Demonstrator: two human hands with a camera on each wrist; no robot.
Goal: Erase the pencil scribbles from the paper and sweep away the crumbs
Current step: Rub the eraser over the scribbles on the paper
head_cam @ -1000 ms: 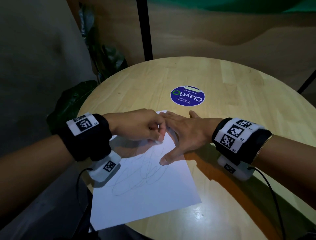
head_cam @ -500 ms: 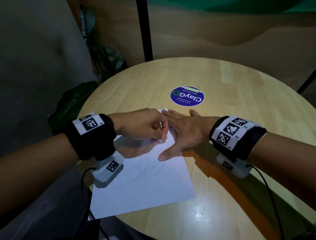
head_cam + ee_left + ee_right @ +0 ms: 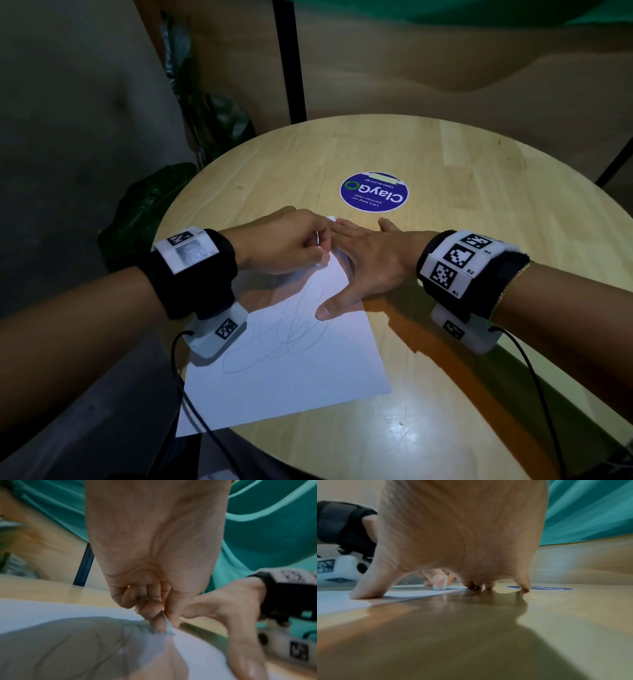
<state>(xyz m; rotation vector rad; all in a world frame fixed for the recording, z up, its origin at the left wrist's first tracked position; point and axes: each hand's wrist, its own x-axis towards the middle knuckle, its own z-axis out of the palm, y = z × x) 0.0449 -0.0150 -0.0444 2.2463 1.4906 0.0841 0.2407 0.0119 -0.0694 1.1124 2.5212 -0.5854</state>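
Note:
A white sheet of paper (image 3: 308, 370) with loose pencil scribbles (image 3: 284, 335) lies on the near left of a round wooden table (image 3: 445, 164). My left hand (image 3: 291, 246) pinches a small white eraser (image 3: 440, 586) and holds its tip on the paper's far end, just above the scribbles. In the left wrist view the eraser (image 3: 169, 626) shows between the thumb and curled fingers. My right hand (image 3: 370, 260) lies flat with fingers spread, its thumb (image 3: 329, 308) pressing on the sheet's right side, its other fingertips at the far corner. No crumbs can be made out.
A round blue ClayGo sticker (image 3: 374, 196) is stuck to the table's middle beyond the hands. Dark plant leaves (image 3: 147, 205) stand off the table's left edge, and a black post (image 3: 289, 61) rises behind. The sheet's near left corner overhangs the table rim.
The left hand with the eraser has shifted slightly away from me along the sheet's far end. The right hand stays pressed on the paper.

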